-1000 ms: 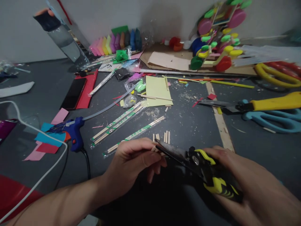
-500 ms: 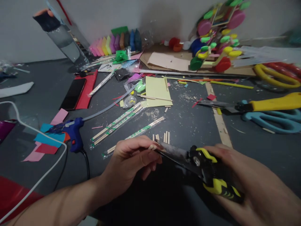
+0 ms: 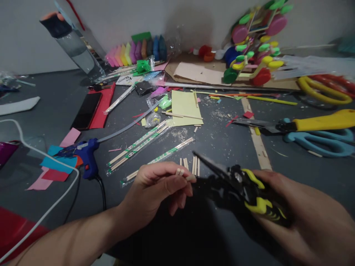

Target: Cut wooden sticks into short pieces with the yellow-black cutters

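Between the thumb and fingers of my left hand (image 3: 163, 188) are small wooden sticks (image 3: 179, 172), their ends showing above the thumb. My right hand (image 3: 299, 210) is wrapped round the black and yellow handles of a cutting tool (image 3: 238, 181), whose dark blades point up and left, apart from the sticks. Short cut stick pieces (image 3: 195, 165) stand out pale on the dark table, just beyond my left fingertips. Packaged wooden chopsticks (image 3: 138, 146) lie beyond my left hand.
A blue glue gun (image 3: 88, 157) with a cable rests at the left, near a phone (image 3: 86, 110). Scissors with blue handles (image 3: 321, 142) lie at the right. Yellow paper (image 3: 186, 107), clay packs (image 3: 133, 51) and wheeled models (image 3: 253, 70) are farther back.
The cutting tool has drawn back to the right from the sticks in my left hand, and its blades have come together. My left hand has hardly moved.
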`<action>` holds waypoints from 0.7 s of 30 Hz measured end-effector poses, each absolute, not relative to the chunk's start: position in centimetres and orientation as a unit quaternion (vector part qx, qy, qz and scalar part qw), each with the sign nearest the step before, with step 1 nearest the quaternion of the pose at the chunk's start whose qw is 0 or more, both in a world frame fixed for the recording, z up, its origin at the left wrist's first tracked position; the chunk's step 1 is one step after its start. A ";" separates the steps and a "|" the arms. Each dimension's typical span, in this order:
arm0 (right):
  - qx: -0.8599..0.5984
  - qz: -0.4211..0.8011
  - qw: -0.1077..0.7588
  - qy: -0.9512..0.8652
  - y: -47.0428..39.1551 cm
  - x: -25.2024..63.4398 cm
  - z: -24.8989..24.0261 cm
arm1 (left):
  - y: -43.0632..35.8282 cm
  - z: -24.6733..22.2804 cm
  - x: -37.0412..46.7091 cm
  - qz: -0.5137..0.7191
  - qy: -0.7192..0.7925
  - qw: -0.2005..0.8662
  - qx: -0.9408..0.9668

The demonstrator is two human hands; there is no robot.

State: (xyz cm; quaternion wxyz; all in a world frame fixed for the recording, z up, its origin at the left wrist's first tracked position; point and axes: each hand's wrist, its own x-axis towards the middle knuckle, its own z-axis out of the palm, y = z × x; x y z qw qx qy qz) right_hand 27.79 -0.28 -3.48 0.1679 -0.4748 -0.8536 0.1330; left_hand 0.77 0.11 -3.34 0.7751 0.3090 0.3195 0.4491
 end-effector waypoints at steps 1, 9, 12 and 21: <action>-0.497 0.114 0.164 -0.845 0.0 27.9 -3.5 | 0.1 -3.3 0.8 0.442 0.320 0.783 0.300; -0.590 -0.016 0.070 -0.804 2.2 30.0 -4.4 | -0.1 -3.1 0.9 0.408 0.328 0.801 0.290; -0.555 -0.026 0.071 -0.828 1.9 29.9 -3.3 | -0.4 -2.6 1.1 0.380 0.350 0.797 0.312; -0.357 0.374 0.295 -0.804 -1.3 23.1 -1.9 | -1.6 -2.7 2.1 0.272 0.420 0.688 0.526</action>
